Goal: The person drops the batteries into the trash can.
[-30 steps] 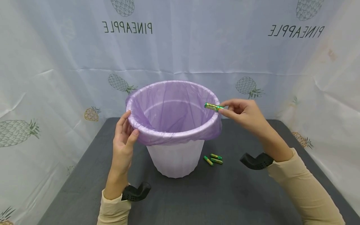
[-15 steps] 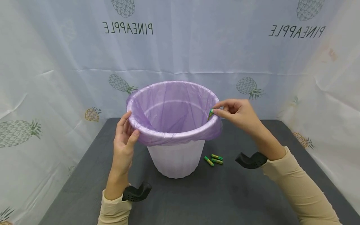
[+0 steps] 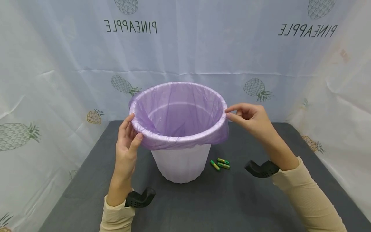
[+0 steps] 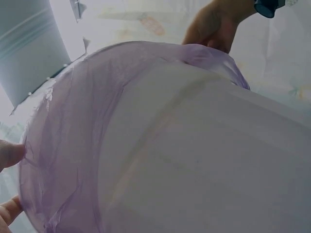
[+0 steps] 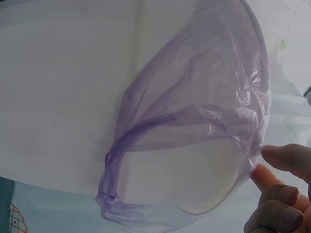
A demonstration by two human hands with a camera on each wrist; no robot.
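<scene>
A white bin (image 3: 181, 164) stands on the dark table, lined with a purple plastic bag (image 3: 179, 120) folded over its rim. My left hand (image 3: 126, 145) rests on the bin's left side, thumb and fingers spread, fingertips at the bag-covered rim. My right hand (image 3: 250, 119) is at the right side of the rim, thumb and index fingertips close together right at the bag's edge. No battery shows in it. In the right wrist view its thumb (image 5: 286, 158) meets the folded bag. Three small green-and-gold batteries (image 3: 223, 165) lie on the table right of the bin. The bin's bottom is hidden.
The dark table (image 3: 185, 209) extends around the bin. White cloth printed with pineapples (image 3: 185, 48) hangs behind and at both sides. A black wrist camera (image 3: 140, 197) sits on the left wrist, another black camera (image 3: 261, 169) on the right.
The right hand has dipped a battery over the rim, let it go inside the bin and drawn back to the rim's outer edge. The left hand has stayed at the rim.
</scene>
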